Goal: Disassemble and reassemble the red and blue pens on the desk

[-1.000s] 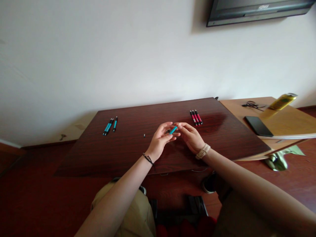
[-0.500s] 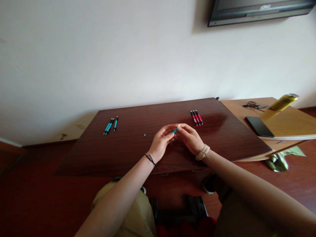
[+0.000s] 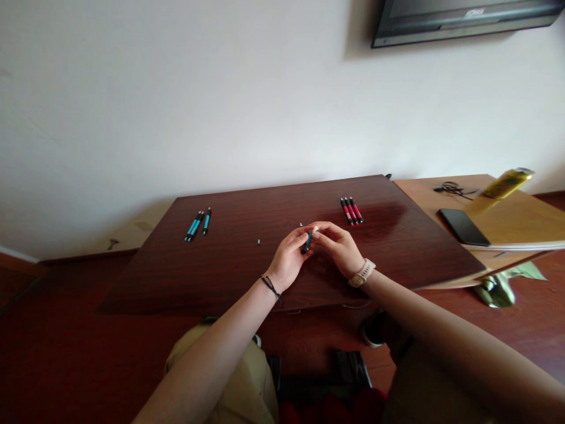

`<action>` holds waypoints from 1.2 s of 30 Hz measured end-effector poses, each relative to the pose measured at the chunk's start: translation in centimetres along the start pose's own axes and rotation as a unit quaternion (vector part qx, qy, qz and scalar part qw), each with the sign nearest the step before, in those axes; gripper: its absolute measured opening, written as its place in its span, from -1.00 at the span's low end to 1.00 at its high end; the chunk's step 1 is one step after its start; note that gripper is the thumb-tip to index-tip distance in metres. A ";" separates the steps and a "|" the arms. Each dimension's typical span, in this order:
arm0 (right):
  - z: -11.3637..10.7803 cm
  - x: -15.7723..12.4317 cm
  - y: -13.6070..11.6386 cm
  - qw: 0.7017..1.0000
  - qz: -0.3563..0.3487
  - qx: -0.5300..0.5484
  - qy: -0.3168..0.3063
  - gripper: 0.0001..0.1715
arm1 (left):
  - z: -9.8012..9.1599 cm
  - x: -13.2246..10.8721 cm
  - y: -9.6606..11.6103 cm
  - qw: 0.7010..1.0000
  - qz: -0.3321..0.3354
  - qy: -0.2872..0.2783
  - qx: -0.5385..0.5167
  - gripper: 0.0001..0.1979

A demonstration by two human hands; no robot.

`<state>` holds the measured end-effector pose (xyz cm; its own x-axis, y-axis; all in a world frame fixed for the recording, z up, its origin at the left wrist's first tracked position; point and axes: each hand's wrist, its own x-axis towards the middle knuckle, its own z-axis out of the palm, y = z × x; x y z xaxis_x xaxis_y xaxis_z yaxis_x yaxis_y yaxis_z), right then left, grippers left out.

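Over the middle of the dark table, my left hand (image 3: 289,253) and my right hand (image 3: 338,244) are close together, fingers pinched round one blue-and-black pen (image 3: 308,239). Its black end points down toward me; a small whitish bit shows at the upper end, by my right fingertips. A small pale tip (image 3: 301,224) sticks up behind my left fingers; what it belongs to is hidden. A tiny silvery piece (image 3: 259,242) lies on the table left of my hands. Farther left lie several blue-and-black pens (image 3: 194,226). Beyond my right hand, several pink-and-black pens (image 3: 352,211) lie side by side.
The dark wooden table (image 3: 247,206) stands against the wall. On a lighter table to the right are a black phone (image 3: 463,227), a thin black cable (image 3: 454,189) and a yellow can (image 3: 507,183). A screen (image 3: 468,20) hangs above.
The pen between my hands has turned, so its black end now shows below my fingers and a whitish bit shows above. Both hands have stayed nearly in place.
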<state>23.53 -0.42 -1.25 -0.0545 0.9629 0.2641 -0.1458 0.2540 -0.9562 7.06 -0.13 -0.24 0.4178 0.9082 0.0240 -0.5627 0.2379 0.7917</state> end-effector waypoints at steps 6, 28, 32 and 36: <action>0.2 0.0 -0.4 1.000 -0.010 -0.007 -0.013 -0.67 | 0.3 -0.1 0.2 0.999 -0.010 0.024 -0.030 -0.71; 0.3 -0.1 -0.9 0.999 -0.015 0.008 -0.028 -0.68 | 0.2 -0.1 0.3 0.997 -0.016 0.012 -0.069 -0.75; -0.3 0.3 -0.6 0.999 -0.021 -0.047 0.007 -0.65 | 0.1 -0.2 1.3 0.997 -0.008 0.003 -0.081 -0.73; -1.2 0.9 -0.1 0.974 -0.094 -0.204 -0.003 -0.66 | -0.3 -0.2 3.0 0.994 0.016 0.015 -0.103 -0.75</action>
<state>24.69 0.51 -1.12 -0.0710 0.8956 0.4391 0.2505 0.4421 -0.8613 5.06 0.48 1.89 0.3768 0.9259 0.0271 -0.7117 0.2707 0.6483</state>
